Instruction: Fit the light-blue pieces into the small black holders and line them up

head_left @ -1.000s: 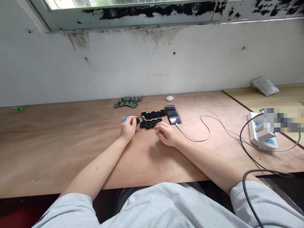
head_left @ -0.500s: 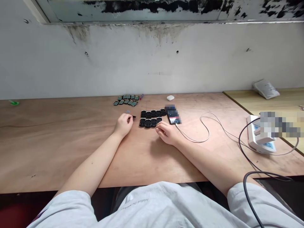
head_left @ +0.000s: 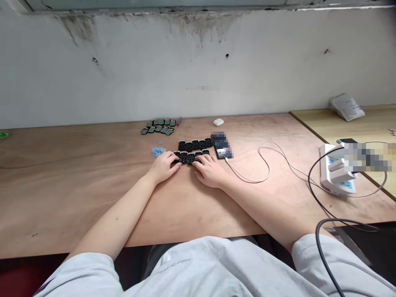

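"Where are the black cases lying?"

"Left of the phone: the far row is ending just beside it, the near row running parallel. The left hand is touching the near row's left end, the right hand its right half; whether either is pinching, nobody can tell."

"How are they handling?"

"Probably light, stiff, slightly slippery; holding side edges is looking safest. Blue pieces and green boards are lying farther left of the phone."
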{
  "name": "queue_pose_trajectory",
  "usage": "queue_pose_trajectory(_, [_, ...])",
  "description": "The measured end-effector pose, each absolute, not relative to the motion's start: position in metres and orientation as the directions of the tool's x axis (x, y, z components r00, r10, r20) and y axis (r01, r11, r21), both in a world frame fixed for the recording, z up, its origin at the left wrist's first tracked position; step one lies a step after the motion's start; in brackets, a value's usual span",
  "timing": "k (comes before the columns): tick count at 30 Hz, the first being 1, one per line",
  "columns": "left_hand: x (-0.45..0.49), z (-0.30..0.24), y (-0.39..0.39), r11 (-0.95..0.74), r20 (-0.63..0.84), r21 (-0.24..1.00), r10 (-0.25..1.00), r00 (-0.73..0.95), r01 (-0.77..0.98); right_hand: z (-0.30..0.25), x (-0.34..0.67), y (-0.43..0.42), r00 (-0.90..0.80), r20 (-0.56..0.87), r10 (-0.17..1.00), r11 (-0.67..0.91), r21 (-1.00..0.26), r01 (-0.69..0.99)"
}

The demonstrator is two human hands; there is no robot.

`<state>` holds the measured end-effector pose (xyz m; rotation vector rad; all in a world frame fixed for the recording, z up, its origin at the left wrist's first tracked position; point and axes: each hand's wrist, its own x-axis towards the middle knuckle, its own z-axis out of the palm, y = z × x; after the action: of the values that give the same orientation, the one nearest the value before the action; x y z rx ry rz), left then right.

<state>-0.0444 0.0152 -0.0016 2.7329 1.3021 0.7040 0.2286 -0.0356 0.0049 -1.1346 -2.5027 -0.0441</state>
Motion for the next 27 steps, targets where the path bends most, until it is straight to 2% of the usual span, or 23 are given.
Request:
queue_pose_trajectory(6, [-0.03,-0.001,0.013,-0.604,0.388,0.165,0.767,0.511,0.78,0.004,0.223,-0.037,-0.545,0.314,0.778,0.604,-0.135,0.785])
queue_pose_trajectory(13, [-0.017,0.0,0.024,-0.553,0.361,0.192,0.808,0.466,0.811,0.003,0.223,-0.034,-0.507,0.289,0.812,0.568,-0.191,0.8])
queue_pose_trajectory(18, [-0.015,-0.001,0.025,-0.53,0.333,0.211,0.829,0.449,0.821,0.002,0.223,-0.035,-0.452,0.293,0.843,0.517,-0.208,0.83])
queue_pose_trajectory(22, [-0.012,-0.001,0.027,-0.516,0.36,0.172,0.826,0.434,0.839,0.002,0.222,-0.033,-0.394,0.326,0.86,0.469,-0.197,0.861])
queue_pose_trajectory(27, [0.002,-0.001,0.048,-0.607,0.207,0.226,0.794,0.572,0.762,0.002,0.225,-0.018,-0.299,0.362,0.883,0.381,-0.181,0.906])
